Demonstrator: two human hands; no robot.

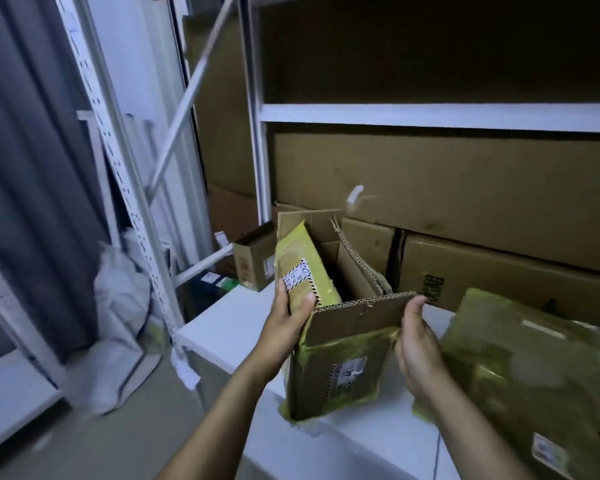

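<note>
The open carton (343, 362) stands upright on the white surface (222, 327). The left hand (284, 327) pinches its yellow-taped flap (298, 268) between thumb and fingers, apparently to keep the mouth clear. The right hand (418, 344), fingers curled, steadies the carton's right edge.

The storeroom is dim. A white metal shelving rack (257, 133) fills the back, with its perforated upright (129, 188) and diagonal brace (194, 88) on the left. 1 white shelf beam (430, 117) crosses above large brown cardboard cartons (447, 188) stacked beneath it. A dark grey curtain (25, 150) hangs at far left. A white sack (122, 306) slumps on the grey floor (125, 441) near the white counter (222, 327).
</note>
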